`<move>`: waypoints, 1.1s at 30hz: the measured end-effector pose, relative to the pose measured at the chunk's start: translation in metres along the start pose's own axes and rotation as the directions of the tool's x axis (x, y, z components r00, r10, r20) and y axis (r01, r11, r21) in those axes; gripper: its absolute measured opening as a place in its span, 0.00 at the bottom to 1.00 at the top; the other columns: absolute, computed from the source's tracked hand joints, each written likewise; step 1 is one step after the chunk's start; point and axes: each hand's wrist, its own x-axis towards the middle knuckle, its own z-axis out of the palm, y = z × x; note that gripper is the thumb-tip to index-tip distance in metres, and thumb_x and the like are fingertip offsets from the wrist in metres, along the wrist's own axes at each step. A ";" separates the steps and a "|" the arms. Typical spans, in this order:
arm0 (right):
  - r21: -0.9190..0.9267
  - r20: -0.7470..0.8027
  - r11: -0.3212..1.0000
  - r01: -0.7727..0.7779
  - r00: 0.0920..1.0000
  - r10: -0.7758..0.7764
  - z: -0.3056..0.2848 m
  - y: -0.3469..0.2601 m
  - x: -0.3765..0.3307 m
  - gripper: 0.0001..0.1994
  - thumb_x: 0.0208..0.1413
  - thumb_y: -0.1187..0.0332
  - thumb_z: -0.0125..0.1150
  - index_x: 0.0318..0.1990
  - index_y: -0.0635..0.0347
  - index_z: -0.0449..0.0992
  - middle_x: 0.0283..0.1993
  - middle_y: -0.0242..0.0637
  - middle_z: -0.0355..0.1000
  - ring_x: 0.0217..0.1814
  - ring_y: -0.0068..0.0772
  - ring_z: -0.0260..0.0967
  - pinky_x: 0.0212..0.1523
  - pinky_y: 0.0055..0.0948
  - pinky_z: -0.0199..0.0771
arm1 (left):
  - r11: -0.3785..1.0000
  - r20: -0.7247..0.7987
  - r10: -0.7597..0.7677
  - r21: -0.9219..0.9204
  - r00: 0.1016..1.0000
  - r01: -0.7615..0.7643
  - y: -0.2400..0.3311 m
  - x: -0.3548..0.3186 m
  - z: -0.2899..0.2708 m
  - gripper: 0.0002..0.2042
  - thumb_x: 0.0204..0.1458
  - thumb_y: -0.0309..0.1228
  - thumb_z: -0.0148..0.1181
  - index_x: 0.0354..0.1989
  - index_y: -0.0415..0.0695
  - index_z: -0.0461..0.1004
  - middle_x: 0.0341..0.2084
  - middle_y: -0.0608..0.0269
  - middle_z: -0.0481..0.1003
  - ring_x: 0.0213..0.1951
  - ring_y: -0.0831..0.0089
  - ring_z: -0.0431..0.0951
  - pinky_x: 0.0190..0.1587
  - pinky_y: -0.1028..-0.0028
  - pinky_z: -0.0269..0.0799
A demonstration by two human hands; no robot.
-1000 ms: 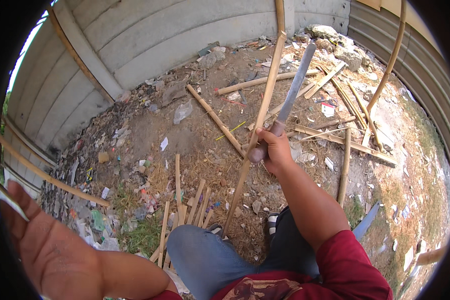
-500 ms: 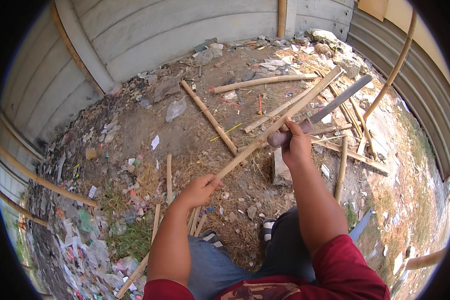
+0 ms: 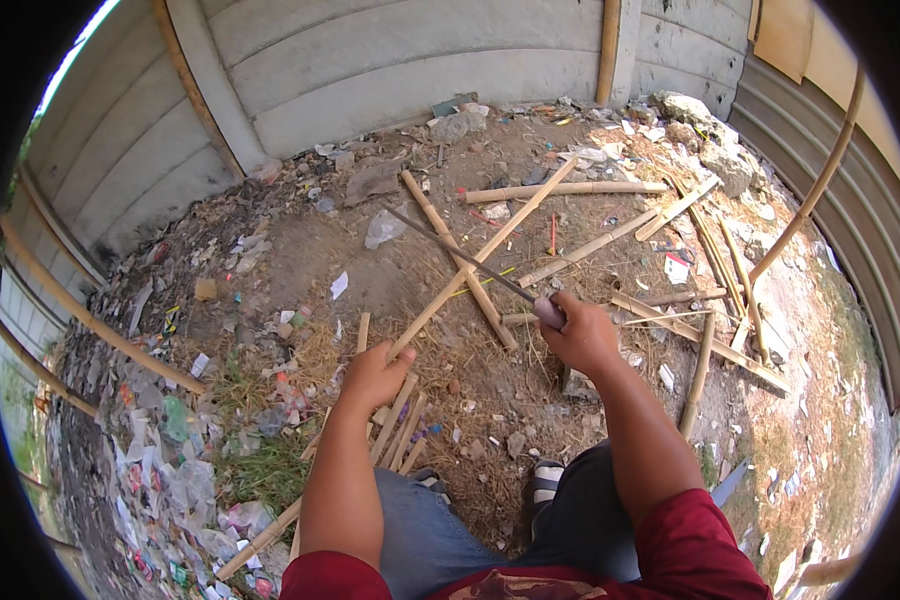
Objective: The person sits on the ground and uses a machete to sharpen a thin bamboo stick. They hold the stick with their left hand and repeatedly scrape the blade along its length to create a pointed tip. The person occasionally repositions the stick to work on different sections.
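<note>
My left hand (image 3: 372, 376) grips the near end of a long bamboo strip (image 3: 490, 250) that slants up and away toward the far right, its far tip near the wall. My right hand (image 3: 578, 335) is closed on the handle of a long knife (image 3: 460, 255), whose thin blade points up and to the left, crossing over the strip. A bundle of split bamboo slats (image 3: 400, 430) lies on the dirt just below my left hand, by my knee.
More bamboo poles and slats (image 3: 570, 188) lie scattered on the dirt ahead and to the right. A grey concrete wall (image 3: 390, 70) closes the back, corrugated metal sheeting (image 3: 840, 210) the right. Litter and plastic scraps (image 3: 170, 440) cover the left ground. My sandalled foot (image 3: 542, 480) rests below.
My left hand came in from the far left and took hold of the strip's near end. The knife swung from pointing upper right over to pointing upper left across the strip.
</note>
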 end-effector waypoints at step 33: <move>-0.041 0.329 0.967 0.252 0.917 -0.225 0.010 -0.013 -0.031 0.14 0.53 0.58 0.68 0.41 0.56 0.76 0.31 0.50 0.78 0.35 0.59 0.77 0.38 0.53 0.76 | 0.991 0.226 0.066 0.098 0.972 -0.090 0.007 -0.011 0.007 0.31 0.54 0.58 0.69 0.50 0.39 0.81 0.32 0.53 0.82 0.36 0.60 0.82 0.41 0.59 0.75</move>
